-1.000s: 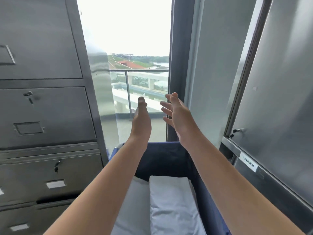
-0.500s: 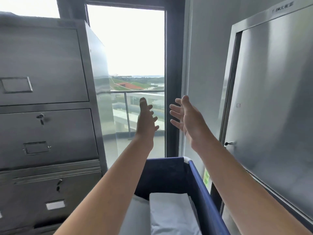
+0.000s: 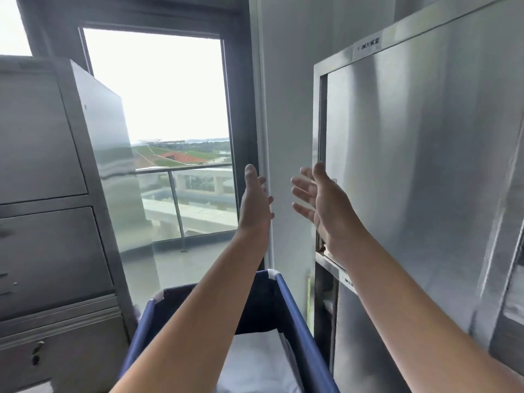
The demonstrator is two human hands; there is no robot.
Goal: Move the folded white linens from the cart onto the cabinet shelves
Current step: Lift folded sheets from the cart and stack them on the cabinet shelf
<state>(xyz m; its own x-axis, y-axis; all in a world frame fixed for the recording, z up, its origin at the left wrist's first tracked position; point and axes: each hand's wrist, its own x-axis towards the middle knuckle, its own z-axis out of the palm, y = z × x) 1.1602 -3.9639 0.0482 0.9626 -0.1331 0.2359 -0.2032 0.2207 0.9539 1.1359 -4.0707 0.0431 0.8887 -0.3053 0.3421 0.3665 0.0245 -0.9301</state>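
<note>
**Head view: empty hands swing toward the steel cabinet**

Both hands — left hand [image 3: 255, 205], right hand [image 3: 320, 202] — have drifted right, fingers spread, holding nothing. Folded linens [image 3: 252, 364] remain in the blue cart [image 3: 297, 321]; the cabinet door [image 3: 425, 165] looks closed — opening likely comes first.
</note>
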